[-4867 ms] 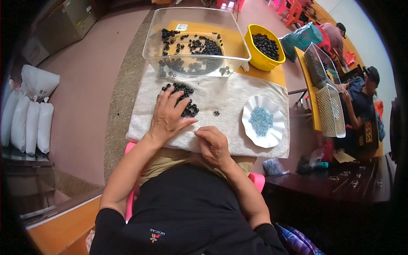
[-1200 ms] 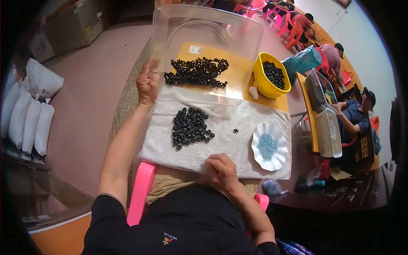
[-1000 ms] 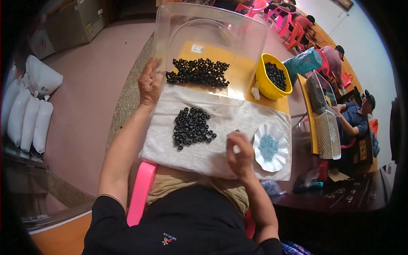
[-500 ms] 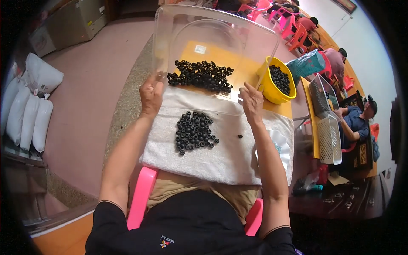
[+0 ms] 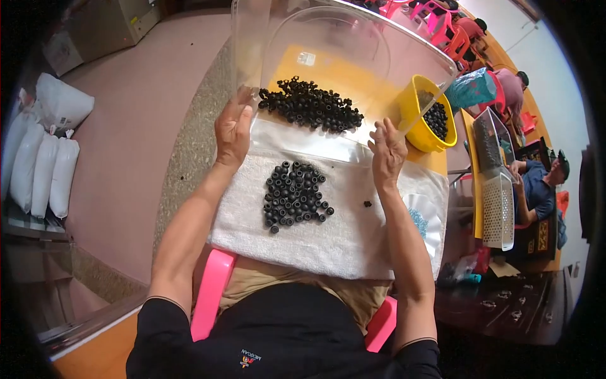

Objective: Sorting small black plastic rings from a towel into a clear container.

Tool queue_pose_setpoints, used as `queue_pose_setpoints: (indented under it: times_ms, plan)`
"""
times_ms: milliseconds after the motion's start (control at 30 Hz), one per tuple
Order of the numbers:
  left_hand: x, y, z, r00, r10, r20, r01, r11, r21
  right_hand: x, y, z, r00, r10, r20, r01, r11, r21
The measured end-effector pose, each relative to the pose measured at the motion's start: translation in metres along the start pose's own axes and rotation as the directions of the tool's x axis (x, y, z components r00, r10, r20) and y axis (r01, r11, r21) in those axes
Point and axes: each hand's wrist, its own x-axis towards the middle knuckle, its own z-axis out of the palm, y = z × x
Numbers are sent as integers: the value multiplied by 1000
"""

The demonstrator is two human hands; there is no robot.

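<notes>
The left hand [image 5: 232,129] grips the left near corner of one clear plastic tub [image 5: 328,57], with the fingers closed around its rim. The right hand [image 5: 386,148] holds the right near edge of the same tub; its fingers are bent against the wall, but how tightly they press I cannot tell. The tub is tilted up, with its open side toward the person, and its lower wall rests at the far edge of the white towel [image 5: 328,240].

Inside the tub, along this lower wall, lies one heap of small black rings [image 5: 310,104]. They are too many to count. A second heap of the same rings [image 5: 295,194] lies on the towel, near its middle, between the two forearms. One single ring [image 5: 367,203] lies apart from it, just beside the right wrist.

At the right edge of the towel, partly hidden behind the right forearm, there is one white plate with pale blue pieces [image 5: 424,218]. Beyond the right hand, on the yellow surface, stands one yellow bowl [image 5: 424,120], also filled with black rings. On the floor at the left lie four white sacks [image 5: 44,158]. Another person [image 5: 540,189] sits at the right.
</notes>
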Motion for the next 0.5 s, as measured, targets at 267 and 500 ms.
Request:
queue_pose_setpoints:
  times_ms: [267, 500]
  plan:
    - [0, -12, -7, 996, -81, 33, 78, 994, 80, 11, 12, -4, 991, -123, 59, 131, 979, -154]
    - [1, -15, 12, 993, -116, 5, 116, 992, -40, 25, 16, -35, 977, -1, 213, 52, 971, -231]
